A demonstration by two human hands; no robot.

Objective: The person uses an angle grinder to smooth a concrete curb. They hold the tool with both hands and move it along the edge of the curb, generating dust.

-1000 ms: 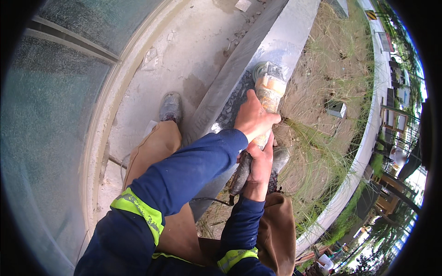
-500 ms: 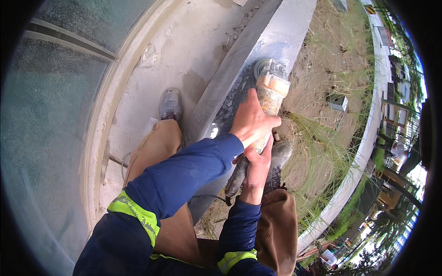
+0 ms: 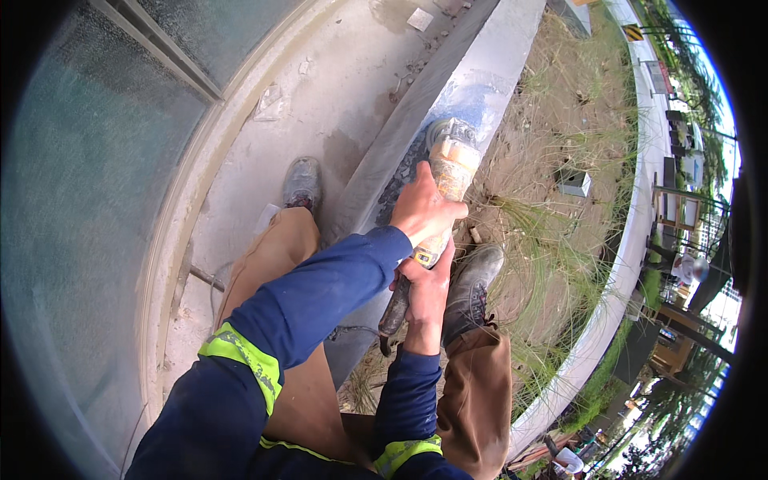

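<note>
A dusty, yellowish angle grinder (image 3: 453, 170) lies along the top of a low concrete wall (image 3: 480, 76), its head and disc down against the surface. Grey and bluish scuffed patches show around the disc. My left hand (image 3: 421, 210) is wrapped round the middle of the grinder's body. Behind it, nearer to me, my right hand (image 3: 430, 290) grips the tool's rear end. From there a dark, thick sleeve and cord (image 3: 394, 310) hang down beside the wall. The disc's underside is hidden.
My boots stand on either side of the wall, the left boot (image 3: 302, 188) on a concrete floor strip (image 3: 320, 88), the right boot (image 3: 472, 292) on sandy ground with grass tufts (image 3: 544, 216). A glass panel (image 3: 96, 208) rises at left. A pale curb (image 3: 604, 320) curves along the right.
The grinder and both hands have shifted slightly left and toward me in the picture, while the view itself also turned a little. Both hands keep their hold.
</note>
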